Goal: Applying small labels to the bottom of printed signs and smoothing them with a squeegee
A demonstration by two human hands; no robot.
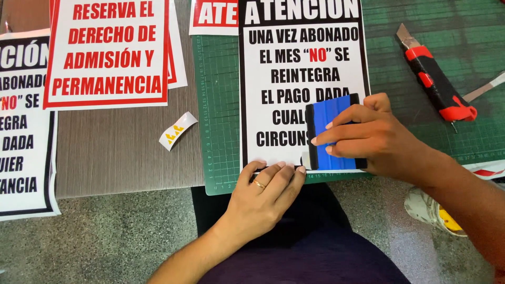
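Observation:
A white sign with a black border and black and red lettering [300,68] lies on a green cutting mat [218,105]. My right hand [376,139] grips a blue squeegee with a black felt edge [327,123] and presses it flat on the sign's lower right part. My left hand [263,197], with a ring on one finger, rests fingers-down on the sign's bottom edge at the mat's near rim, holding nothing.
A red and black utility knife [434,79] lies on the mat at the right, a thin metal blade [486,87] beside it. More printed signs [108,52] cover the grey table at the left, with a small paper scrap [178,130]. A container [434,210] stands on the floor.

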